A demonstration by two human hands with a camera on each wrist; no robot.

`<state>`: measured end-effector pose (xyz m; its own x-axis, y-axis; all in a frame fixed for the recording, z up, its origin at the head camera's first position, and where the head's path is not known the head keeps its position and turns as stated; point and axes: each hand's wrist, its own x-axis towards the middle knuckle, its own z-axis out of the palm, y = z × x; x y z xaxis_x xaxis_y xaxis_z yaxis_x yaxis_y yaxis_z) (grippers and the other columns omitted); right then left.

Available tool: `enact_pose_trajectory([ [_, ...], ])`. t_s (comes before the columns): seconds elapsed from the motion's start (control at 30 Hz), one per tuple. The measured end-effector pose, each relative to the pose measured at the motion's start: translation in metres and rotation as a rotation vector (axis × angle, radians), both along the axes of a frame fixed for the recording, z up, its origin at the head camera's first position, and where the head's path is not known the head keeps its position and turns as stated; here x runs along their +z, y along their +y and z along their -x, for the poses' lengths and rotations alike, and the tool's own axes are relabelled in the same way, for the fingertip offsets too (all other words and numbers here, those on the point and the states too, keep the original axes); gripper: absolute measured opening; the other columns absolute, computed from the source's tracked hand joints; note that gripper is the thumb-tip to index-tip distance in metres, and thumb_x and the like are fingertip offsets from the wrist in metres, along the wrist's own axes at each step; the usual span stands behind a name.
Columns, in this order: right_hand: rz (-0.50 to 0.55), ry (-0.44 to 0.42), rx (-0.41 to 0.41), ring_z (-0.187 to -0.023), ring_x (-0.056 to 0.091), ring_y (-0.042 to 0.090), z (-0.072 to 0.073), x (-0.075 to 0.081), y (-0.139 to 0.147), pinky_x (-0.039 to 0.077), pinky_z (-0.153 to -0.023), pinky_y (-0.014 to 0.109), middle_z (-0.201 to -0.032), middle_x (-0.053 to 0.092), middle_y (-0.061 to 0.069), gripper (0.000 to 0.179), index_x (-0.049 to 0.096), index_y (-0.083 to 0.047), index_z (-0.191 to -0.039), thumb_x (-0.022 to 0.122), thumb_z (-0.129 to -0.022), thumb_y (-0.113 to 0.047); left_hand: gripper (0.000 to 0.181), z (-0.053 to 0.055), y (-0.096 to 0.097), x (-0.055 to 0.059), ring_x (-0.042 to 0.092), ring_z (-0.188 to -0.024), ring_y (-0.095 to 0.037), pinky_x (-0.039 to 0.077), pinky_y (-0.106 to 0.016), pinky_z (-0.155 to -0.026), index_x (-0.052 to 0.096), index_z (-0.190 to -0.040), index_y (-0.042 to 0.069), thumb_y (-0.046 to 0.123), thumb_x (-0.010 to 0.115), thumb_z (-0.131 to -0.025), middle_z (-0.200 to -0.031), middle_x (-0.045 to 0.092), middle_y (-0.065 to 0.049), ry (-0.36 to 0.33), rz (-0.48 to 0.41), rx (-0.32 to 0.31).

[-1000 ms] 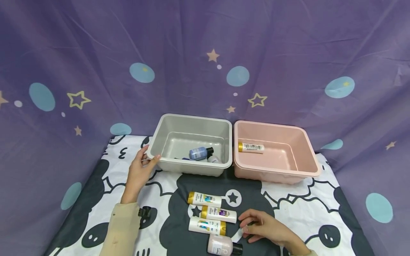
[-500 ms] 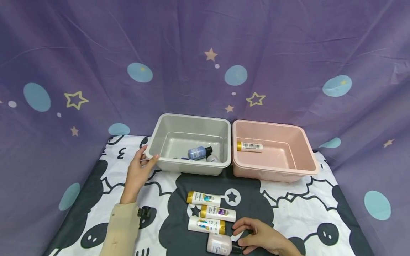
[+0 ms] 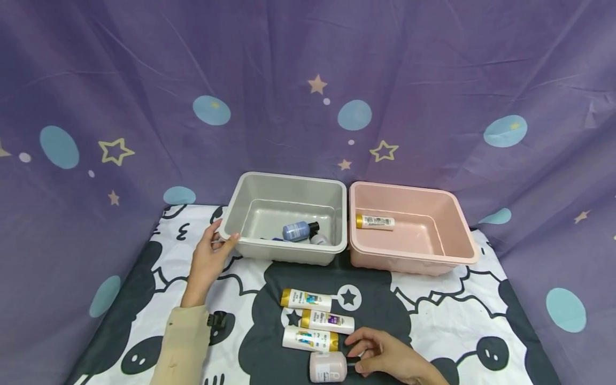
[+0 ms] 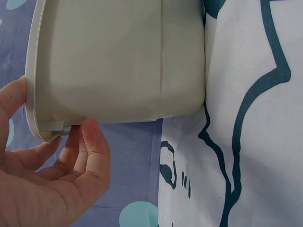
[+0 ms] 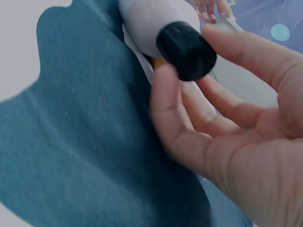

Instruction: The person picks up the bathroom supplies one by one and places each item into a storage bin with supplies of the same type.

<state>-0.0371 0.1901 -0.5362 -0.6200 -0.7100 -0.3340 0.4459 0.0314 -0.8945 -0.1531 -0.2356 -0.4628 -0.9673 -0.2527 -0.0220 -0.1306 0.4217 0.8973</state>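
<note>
My left hand (image 3: 210, 259) grips the front left corner of the grey bin (image 3: 289, 250); in the left wrist view the thumb lies over the rim and the fingers curl under it. At the front, my right hand (image 3: 385, 354) holds a pale pink bottle (image 3: 328, 367) by its black cap (image 5: 187, 52), fingers and thumb around the cap. The bottle lies on its side. Just behind it three white tubes with gold caps lie in a stack of rows: a near tube (image 3: 308, 338), a middle tube (image 3: 329, 321) and a far tube (image 3: 308, 300).
Inside the grey bin are a blue bottle (image 3: 295, 231) with a black cap and other partly hidden items. A pink bin (image 3: 414, 256) stands close on its right, with one white gold-capped tube (image 3: 377, 222) inside. A purple curtain (image 3: 269, 80) hangs behind both.
My right hand has moved left and closed on the pink bottle's black cap. The bottle has turned slightly, now lying straighter across. My left hand has stayed on the grey bin's corner.
</note>
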Motion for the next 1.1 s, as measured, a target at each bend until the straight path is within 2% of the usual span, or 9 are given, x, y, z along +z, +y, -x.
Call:
enact_pose_trajectory([
  [0.17,0.037,-0.028,-0.089,-0.094,0.067,0.024,0.001,-0.002,-0.004,0.057,-0.080,0.045,-0.110,0.064,0.020,0.047,0.045,0.014,-0.133,0.065,-0.092,0.004,0.081,0.000,0.000,-0.001,0.058,-0.118,-0.033,0.049,-0.046,-0.089,0.030,-0.158,0.016,0.052,0.065,-0.095,-0.143,0.052,-0.018,0.004,-0.004,0.000],
  [0.27,0.063,-0.034,-0.113,-0.096,0.066,0.024,0.002,-0.005,-0.005,0.056,-0.083,0.050,-0.110,0.064,0.019,0.047,0.043,0.014,-0.133,0.063,-0.093,0.005,0.079,0.000,0.000,-0.001,0.058,-0.118,-0.034,0.049,-0.048,-0.089,0.030,-0.158,0.015,0.047,0.066,-0.096,-0.143,0.052,-0.019,0.010,-0.005,-0.001],
  [0.37,0.075,-0.033,-0.130,-0.096,0.066,0.022,0.003,-0.007,-0.007,0.056,-0.083,0.049,-0.109,0.065,0.017,0.046,0.043,0.014,-0.132,0.065,-0.093,0.004,0.080,0.001,0.000,-0.001,0.059,-0.117,-0.034,0.050,-0.047,-0.088,0.031,-0.158,0.014,0.050,0.066,-0.095,-0.142,0.053,-0.019,0.015,-0.004,-0.005],
  [0.6,0.072,-0.027,-0.183,-0.092,0.066,0.018,0.007,-0.002,-0.012,0.057,-0.080,0.043,-0.108,0.066,0.015,0.047,0.045,0.013,-0.131,0.067,-0.091,0.002,0.081,0.001,-0.001,-0.002,0.060,-0.114,-0.032,0.050,-0.036,-0.082,0.032,-0.157,0.015,0.053,0.065,-0.094,-0.139,0.055,-0.018,0.017,0.006,-0.007],
  [0.83,0.122,-0.002,-0.239,-0.092,0.065,0.016,0.016,0.014,-0.011,0.055,-0.086,0.049,-0.108,0.064,0.012,0.044,0.045,0.012,-0.130,0.064,-0.092,0.006,0.081,0.001,0.000,-0.003,0.059,-0.115,-0.033,0.050,-0.045,-0.087,0.032,-0.157,0.014,0.051,0.066,-0.094,-0.138,0.055,-0.019,0.011,-0.012,-0.002],
  [0.93,0.132,0.034,-0.275,-0.096,0.066,0.018,0.024,0.023,-0.010,0.054,-0.086,0.050,-0.108,0.065,0.011,0.039,0.050,0.007,-0.130,0.063,-0.093,0.006,0.081,0.001,0.000,-0.002,0.059,-0.115,-0.033,0.050,-0.046,-0.088,0.032,-0.157,0.014,0.052,0.066,-0.094,-0.138,0.055,-0.018,0.007,-0.017,0.000],
  [1.1,0.177,0.118,-0.320,-0.102,0.065,0.019,0.041,0.041,-0.008,0.054,-0.087,0.049,-0.108,0.067,0.008,0.039,0.050,0.005,-0.131,0.061,-0.094,0.008,0.081,0.001,0.000,-0.001,0.059,-0.115,-0.033,0.050,-0.044,-0.087,0.031,-0.158,0.015,0.051,0.066,-0.094,-0.139,0.055,-0.018,0.010,-0.016,-0.002],
])
